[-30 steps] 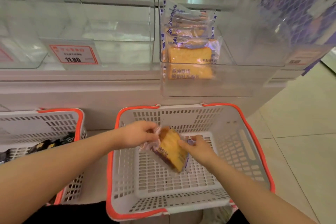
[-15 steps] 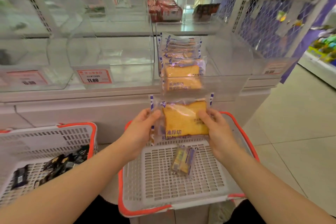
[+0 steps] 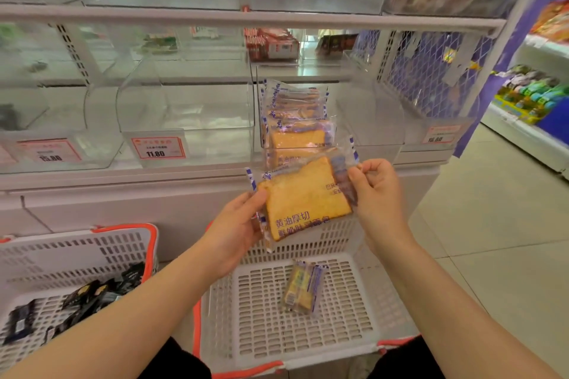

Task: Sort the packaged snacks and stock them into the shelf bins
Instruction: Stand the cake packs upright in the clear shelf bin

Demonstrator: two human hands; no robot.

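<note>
Both forearms reach forward as a person holds a packaged bread slice (image 3: 303, 200) tilted, just below a clear shelf bin (image 3: 308, 144) stocked with matching packs. The left hand (image 3: 237, 228) pinches its left edge; the right hand (image 3: 377, 191) pinches the right corner. Another pack (image 3: 303, 289) lies in the white basket (image 3: 369, 301) below.

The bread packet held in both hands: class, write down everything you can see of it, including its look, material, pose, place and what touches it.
The bread packet is a clear, glossy plastic wrapper with blue-striped sealed edges and blue printed characters, holding one thick golden-yellow slice. It is held up tilted, its right side higher, facing the camera. The left hand grips its left edge and the right hand pinches its upper right corner. It sits above the white basket, just in front of and below the clear shelf bin holding matching packets.
</note>
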